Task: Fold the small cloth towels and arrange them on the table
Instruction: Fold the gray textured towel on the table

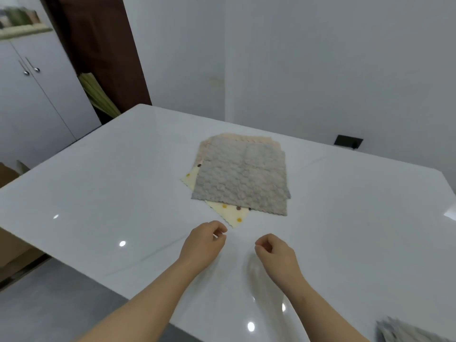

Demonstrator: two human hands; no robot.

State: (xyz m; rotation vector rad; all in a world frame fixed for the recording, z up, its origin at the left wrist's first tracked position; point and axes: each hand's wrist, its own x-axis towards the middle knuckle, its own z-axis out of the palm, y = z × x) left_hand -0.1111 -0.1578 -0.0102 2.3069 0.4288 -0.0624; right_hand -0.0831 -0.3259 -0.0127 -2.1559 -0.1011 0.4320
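A loose pile of small towels lies flat in the middle of the white table (98, 193). A grey textured towel (241, 176) is on top. Under it a cream towel with coloured dots (230, 214) sticks out toward me, and a peach towel (237, 138) shows at the far edge. My left hand (206, 243) hovers just short of the cream towel's near corner, fingers curled, holding nothing. My right hand (276, 253) is beside it to the right, fingers also curled and empty. A folded grey cloth (404, 330) shows at the bottom right corner.
A white cabinet (37, 95) with two handles stands at the left, beyond the table's edge. A dark curtain (103, 45) hangs behind the far left corner. A black wall socket (348, 140) sits at the back right.
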